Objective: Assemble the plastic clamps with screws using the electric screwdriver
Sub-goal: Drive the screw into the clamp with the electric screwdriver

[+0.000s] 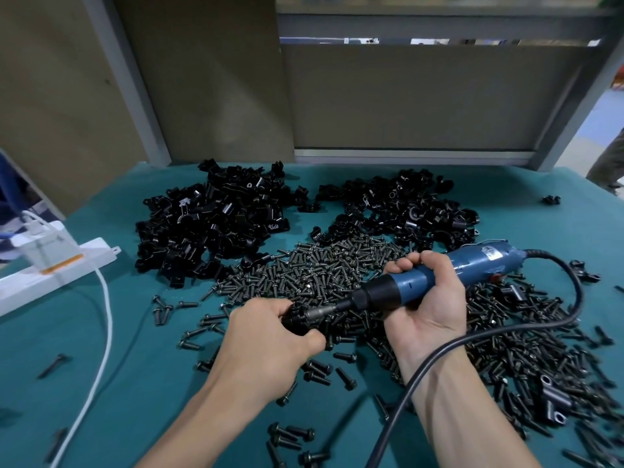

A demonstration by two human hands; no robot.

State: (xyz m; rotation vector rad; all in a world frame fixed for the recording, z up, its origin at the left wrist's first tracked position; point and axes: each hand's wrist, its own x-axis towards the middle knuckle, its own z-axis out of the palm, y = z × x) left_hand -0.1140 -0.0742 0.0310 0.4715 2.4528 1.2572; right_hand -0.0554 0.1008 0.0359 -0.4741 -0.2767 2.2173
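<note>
My right hand [427,300] grips the blue and black electric screwdriver [449,273], which lies nearly level and points left. Its metal bit [326,311] meets a black plastic clamp [297,321] that my left hand [270,336] grips just above the table. The clamp is mostly hidden by my fingers, so I cannot see the screw in it. A wide heap of black screws [317,268] covers the green table [141,349] under both hands. Two piles of black clamps lie behind it, one at the left [209,224] and one at the right [405,204].
The screwdriver's black cable [506,332] loops right and comes back across my right forearm. A white power strip [54,268] with a white cord [104,319] lies at the table's left edge. Finished clamps [550,396] lie at the right. Brown panels in a grey frame stand behind.
</note>
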